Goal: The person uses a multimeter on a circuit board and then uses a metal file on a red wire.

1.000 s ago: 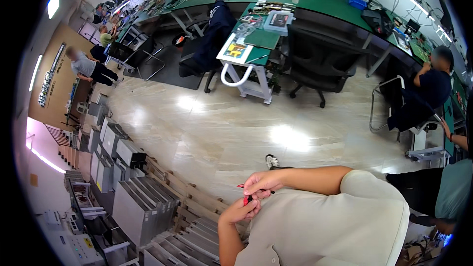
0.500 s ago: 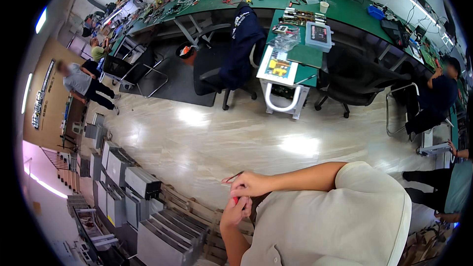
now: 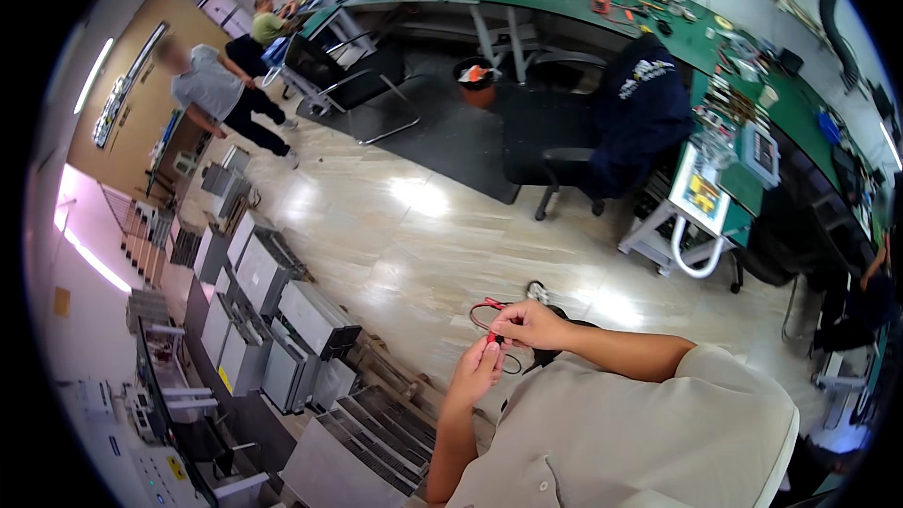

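Two-hand hold — red-and-black lead held just in front of the beige shirt.
The left hand pinches the red end, fingertips drawn together; the right hand pinches the lead just beside it, fingers curled, exact contact too small to tell. The lead appears light and pliable, apt to spring into loops, with a stiffer end. Grip that red end — pulling on the thin length could strain the joint.

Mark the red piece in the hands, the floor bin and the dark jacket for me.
Red piece [image 3: 492, 337], head view: its exposed part.
Bin [image 3: 478, 95], head view: outer wall.
Dark jacket [image 3: 647, 119], head view: middle, below the white print.
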`<state>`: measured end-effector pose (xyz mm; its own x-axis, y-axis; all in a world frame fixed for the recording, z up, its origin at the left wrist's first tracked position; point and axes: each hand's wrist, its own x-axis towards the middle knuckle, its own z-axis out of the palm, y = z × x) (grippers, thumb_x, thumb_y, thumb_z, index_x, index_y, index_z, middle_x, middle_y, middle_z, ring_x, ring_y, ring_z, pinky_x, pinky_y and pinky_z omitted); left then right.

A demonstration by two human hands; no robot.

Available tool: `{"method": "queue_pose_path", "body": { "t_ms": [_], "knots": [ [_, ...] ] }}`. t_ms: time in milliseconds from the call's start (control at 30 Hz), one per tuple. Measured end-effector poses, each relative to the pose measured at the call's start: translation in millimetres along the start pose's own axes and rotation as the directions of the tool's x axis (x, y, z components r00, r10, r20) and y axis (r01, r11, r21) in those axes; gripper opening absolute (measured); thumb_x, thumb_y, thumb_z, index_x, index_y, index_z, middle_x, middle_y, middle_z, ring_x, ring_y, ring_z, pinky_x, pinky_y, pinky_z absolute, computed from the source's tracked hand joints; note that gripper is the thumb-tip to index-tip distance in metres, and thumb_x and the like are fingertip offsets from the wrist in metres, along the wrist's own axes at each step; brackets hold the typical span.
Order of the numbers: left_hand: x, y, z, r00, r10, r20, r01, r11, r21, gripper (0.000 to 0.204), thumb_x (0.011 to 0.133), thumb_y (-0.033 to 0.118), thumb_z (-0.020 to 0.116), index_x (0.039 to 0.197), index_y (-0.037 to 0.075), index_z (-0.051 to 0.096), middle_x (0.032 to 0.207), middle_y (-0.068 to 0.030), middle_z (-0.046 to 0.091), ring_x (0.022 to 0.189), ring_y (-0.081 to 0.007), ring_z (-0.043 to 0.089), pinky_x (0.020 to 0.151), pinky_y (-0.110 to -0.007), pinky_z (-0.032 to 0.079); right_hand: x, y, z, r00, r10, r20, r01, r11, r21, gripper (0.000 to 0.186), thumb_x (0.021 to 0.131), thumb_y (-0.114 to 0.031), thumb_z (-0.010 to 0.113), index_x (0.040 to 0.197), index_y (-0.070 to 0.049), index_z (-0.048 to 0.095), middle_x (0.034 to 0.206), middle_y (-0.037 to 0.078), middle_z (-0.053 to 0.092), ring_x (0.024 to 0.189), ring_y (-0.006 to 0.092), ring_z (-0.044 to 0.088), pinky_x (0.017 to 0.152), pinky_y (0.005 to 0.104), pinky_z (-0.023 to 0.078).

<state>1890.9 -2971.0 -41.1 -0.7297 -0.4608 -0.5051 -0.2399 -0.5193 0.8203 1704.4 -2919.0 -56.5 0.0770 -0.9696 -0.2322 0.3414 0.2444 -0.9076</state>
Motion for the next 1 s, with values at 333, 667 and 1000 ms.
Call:
{"method": "queue_pose_path", "body": {
  "t_ms": [333, 667, 1000],
  "knots": [
    [79, 113, -171, 0.990, -0.062, -0.124, 0.052, 0.995, -0.082, 0.031, 0.104, 0.027, 0.035, 0.104, 0.002, 0.053, 0.062, 0.0018, 0.041, 0.046, -0.0064, 0.031, 0.042, -0.022, 0.026, 256, -51, 6, 0.924, -0.073, 0.374, 0.201, 0.927, -0.316, 0.031, 0.099, -0.022, 0.050, 0.080, 0.001, 0.059, 0.066, 0.006, 0.062, 0.056, 0.0139, 0.054, 0.098, 0.0358, 0.048],
    [154, 215, -330, 0.976, -0.093, -0.195, 0.043, 0.968, -0.247, 0.031, 0.103, 0.031, 0.037, 0.104, 0.005, 0.054, 0.070, 0.0007, 0.048, 0.049, -0.0042, 0.033, 0.043, -0.020, 0.026, 490, -120, 25, 0.770, -0.010, 0.638, 0.245, 0.928, -0.281, 0.037, 0.098, -0.026, 0.050, 0.072, 0.000, 0.053, 0.060, 0.004, 0.050, 0.061, 0.0119, 0.049, 0.075, 0.0295, 0.049],
    [279, 331, -515, 0.999, -0.032, -0.028, 0.022, 0.958, -0.285, 0.022, 0.103, 0.027, 0.042, 0.104, 0.006, 0.051, 0.066, 0.0028, 0.045, 0.047, -0.0054, 0.033, 0.044, -0.022, 0.025, 664, -160, 15, 0.994, 0.026, 0.108, 0.000, 0.971, -0.238, 0.024, 0.097, -0.027, 0.055, 0.097, -0.003, 0.061, 0.081, -0.001, 0.058, 0.071, 0.0052, 0.048, 0.068, 0.0239, 0.045]
  ]
}}
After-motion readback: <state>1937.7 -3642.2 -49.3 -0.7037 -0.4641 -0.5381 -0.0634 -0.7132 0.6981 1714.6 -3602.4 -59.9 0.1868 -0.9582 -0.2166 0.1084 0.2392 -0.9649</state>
